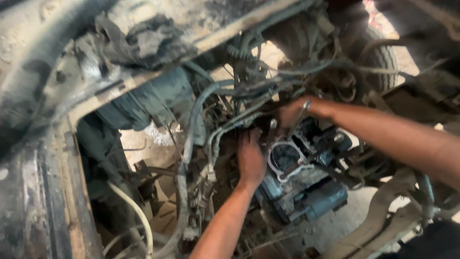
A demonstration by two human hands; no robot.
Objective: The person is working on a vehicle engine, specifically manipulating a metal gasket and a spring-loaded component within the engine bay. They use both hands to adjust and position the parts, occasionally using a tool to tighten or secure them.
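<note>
Your left hand [251,158] lies flat against the side of the engine block [299,184], fingers spread over the grimy metal beside the open round cylinder bore [286,156], gripping nothing, only pressing. Your right hand [293,112] reaches in from the right and is closed around a slim metal tool [301,115], most likely a spanner or a long bolt, though the blur makes that hard to settle; its shaft slants down toward the top of the block. The block sits low in the middle of the bay, under a tangle of hoses [191,124] and wires, with the vehicle frame [52,192] on the left and a tyre [383,62] behind. Judge the block as heavy, rigid cast metal that will not give under your palm, so it serves as a steady brace. Its surfaces look oily and dusty, so expect your hands to slip; press on the flat side wall rather than on the thin pale gasket edge around the bore, which seems easy to damage. The tool is light, stiff and slick, so hold it near the middle of its shaft, with a full closed fist.
</note>
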